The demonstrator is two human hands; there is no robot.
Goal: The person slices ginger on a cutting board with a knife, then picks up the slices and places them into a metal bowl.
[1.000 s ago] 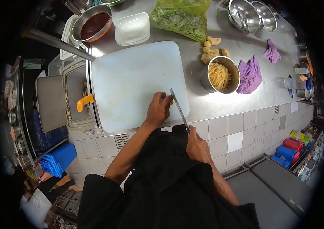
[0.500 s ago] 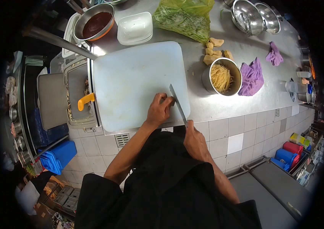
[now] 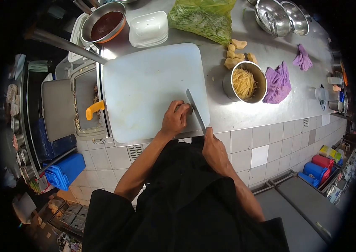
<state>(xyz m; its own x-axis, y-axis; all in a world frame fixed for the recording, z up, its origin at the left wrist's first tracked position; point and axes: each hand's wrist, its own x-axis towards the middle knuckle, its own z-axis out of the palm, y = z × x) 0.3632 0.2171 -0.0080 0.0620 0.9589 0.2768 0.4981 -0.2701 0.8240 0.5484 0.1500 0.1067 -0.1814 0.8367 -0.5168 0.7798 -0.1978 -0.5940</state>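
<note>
My right hand [image 3: 215,151] is closed round the handle of a kitchen knife [image 3: 197,110]. Its blade points away from me, slanting over the lower right part of a white cutting board [image 3: 152,75]. Just left of the blade, my left hand [image 3: 175,118] has its fingers curled and pressed together. A small dark piece [image 3: 190,110] shows at the fingertips, against the blade; its kind I cannot make out. Right of the board stands a steel pot [image 3: 229,90] filled with thin pale yellow strips [image 3: 243,83].
Peeled pale chunks [image 3: 230,63] lie behind the pot, purple cloths [image 3: 277,84] to its right. A green bag [image 3: 203,19], stacked white dishes [image 3: 148,29] and a bowl of dark red sauce [image 3: 107,25] line the back. Left of the board, a yellow-handled tool [image 3: 95,110] rests at a bin [image 3: 86,94].
The view has shifted slightly. Both hands and the knife stay in nearly the same place over the board. At the lower left, a dark sleeve near a pale sheet has gone from view.
</note>
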